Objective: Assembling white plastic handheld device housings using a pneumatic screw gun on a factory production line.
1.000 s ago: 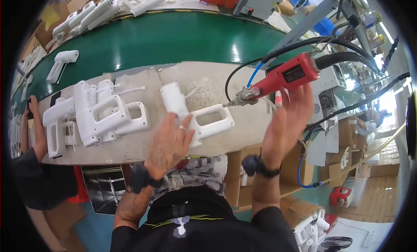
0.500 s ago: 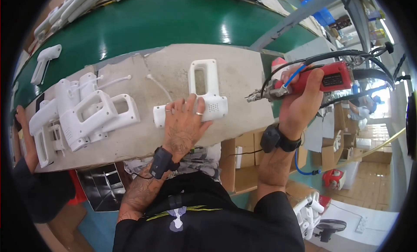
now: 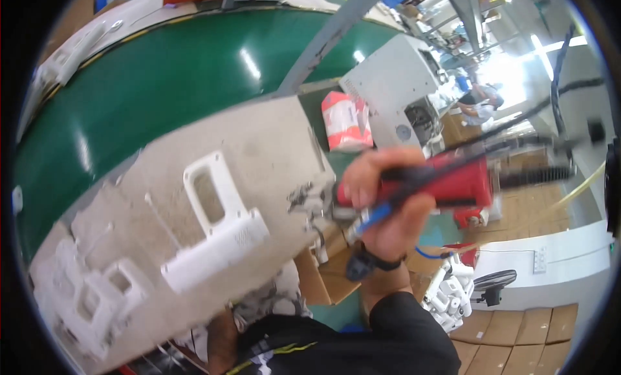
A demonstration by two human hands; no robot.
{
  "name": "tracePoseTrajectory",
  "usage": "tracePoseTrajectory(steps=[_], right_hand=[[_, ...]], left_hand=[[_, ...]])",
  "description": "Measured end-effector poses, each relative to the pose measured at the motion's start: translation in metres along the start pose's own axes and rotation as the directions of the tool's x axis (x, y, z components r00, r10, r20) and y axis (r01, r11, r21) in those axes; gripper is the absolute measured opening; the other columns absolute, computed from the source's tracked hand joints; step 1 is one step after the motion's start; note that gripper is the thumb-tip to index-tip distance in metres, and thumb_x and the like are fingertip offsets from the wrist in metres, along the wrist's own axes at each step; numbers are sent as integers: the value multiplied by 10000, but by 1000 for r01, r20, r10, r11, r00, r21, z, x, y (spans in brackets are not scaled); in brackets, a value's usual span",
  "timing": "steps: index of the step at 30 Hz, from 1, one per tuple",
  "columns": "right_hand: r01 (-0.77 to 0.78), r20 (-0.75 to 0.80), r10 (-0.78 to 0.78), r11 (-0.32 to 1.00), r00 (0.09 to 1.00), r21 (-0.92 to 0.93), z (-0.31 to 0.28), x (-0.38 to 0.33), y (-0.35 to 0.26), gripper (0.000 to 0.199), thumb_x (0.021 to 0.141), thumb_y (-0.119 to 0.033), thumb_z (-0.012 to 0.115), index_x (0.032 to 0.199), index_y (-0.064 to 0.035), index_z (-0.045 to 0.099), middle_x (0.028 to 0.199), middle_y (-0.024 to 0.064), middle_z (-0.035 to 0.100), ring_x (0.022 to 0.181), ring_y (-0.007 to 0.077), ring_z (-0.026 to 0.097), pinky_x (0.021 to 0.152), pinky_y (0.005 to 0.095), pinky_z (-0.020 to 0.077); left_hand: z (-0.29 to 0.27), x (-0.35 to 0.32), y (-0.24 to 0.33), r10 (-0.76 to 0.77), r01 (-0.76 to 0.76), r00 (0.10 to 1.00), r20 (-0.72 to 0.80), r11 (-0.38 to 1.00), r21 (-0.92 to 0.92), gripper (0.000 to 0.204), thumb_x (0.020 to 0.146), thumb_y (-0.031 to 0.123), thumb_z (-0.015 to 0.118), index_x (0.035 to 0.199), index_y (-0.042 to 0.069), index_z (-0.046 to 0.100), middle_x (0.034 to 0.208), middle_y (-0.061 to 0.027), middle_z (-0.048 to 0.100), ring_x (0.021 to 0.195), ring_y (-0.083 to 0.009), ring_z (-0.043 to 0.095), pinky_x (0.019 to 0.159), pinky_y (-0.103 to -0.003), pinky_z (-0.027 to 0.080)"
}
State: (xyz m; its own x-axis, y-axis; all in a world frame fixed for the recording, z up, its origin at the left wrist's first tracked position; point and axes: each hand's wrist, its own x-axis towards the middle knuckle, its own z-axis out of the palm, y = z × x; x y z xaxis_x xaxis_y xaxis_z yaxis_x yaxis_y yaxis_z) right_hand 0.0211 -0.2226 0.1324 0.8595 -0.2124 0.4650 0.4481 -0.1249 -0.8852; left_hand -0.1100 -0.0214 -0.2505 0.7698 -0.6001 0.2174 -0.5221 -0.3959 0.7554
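My right hand (image 3: 388, 207) is wrapped round a red power screwdriver (image 3: 462, 180) with a metal nose and a blue air hose; motion smears both. The nose points left over the right edge of the work board, apart from any part. On the board lies a white plastic housing (image 3: 220, 242) with a loop handle and a patch of small holes, touched by no hand. A thin white cable (image 3: 165, 223) lies beside it. Of my left arm only the forearm (image 3: 222, 341) shows, below the board's near edge; the hand itself is hidden.
More white housings (image 3: 97, 300) lie blurred at the board's left end. Behind the board (image 3: 272, 139) runs a green belt (image 3: 194, 64). A red-and-white package (image 3: 346, 121) stands beyond the right edge, near a grey post (image 3: 323, 42). Black hoses (image 3: 517, 139) hang at right.
My view has swung to the right. My left hand has left the housing and dropped out of sight below the board. The right hand still holds the screwdriver, now lower and nearer the board's edge.
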Motion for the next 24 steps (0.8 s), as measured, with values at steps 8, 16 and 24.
tracePoseTrajectory(steps=[8,16,24], right_hand=[[107,115,-114,992,987,63,17,46,-17,621,975,-592,527,1225,-26,576,699,15,533,599,143,488,572,307,403],[106,211,-144,978,967,183,1,50,11,755,936,-698,555,1240,-8,604,737,-4,471,655,120,430,632,278,363],[45,166,-108,939,980,341,-14,24,-1,902,941,-782,420,1256,58,522,740,31,483,654,148,500,629,301,417]], left_hand=[[-44,-94,87,-168,189,925,341,981,-31,213,950,177,621,1127,64,657,1054,-180,690,968,-362,672,861,-426,553],[19,-57,52,-261,224,865,429,965,136,234,960,180,606,1156,59,650,1077,-178,691,975,-359,677,869,-422,558],[-107,9,145,-128,162,975,184,969,-184,214,1000,212,542,1066,38,647,1014,-154,670,932,-334,672,810,-415,552]])
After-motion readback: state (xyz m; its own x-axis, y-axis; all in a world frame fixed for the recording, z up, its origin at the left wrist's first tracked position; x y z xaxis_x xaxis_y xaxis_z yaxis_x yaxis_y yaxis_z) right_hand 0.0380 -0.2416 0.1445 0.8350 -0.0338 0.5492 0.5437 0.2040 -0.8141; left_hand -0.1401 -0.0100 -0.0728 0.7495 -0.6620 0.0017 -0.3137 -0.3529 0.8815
